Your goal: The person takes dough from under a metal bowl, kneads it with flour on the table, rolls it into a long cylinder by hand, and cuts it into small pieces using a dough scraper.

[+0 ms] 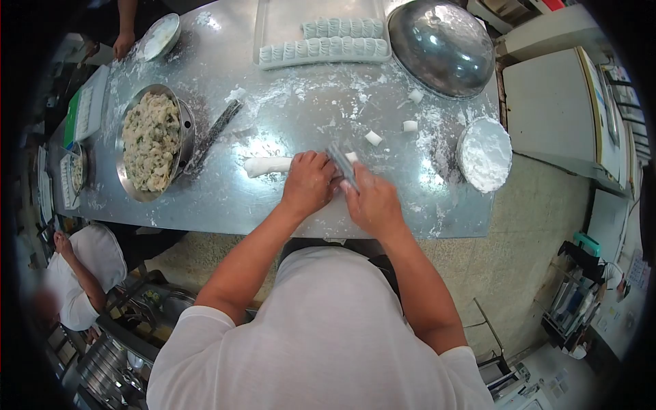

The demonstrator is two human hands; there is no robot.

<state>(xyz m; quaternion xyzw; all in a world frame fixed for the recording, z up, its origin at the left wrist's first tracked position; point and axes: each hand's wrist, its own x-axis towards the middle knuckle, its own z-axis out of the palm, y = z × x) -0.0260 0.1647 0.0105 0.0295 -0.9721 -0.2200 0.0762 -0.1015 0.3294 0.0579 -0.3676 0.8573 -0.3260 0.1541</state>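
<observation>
A white dough roll (266,166) lies on the floured metal table, its right part under my left hand (310,180). My left hand is closed round that end. Beside it, my right hand (374,200) grips a knife (341,164), whose blurred blade stands at the roll's right end. A small white piece of dough (352,157) shows just beyond the blade. Farther right are separate cut pieces: one (373,138) near the middle, one (410,126) beyond it and one (415,96) near the metal bowl.
Filling heaps a metal bowl (179,158) at left, beside a dark rolling pin (217,131). A tray (262,65) holds rows of dumplings. An overturned metal bowl (447,48) and a flour bowl (484,155) stand at right. Other people are at the left.
</observation>
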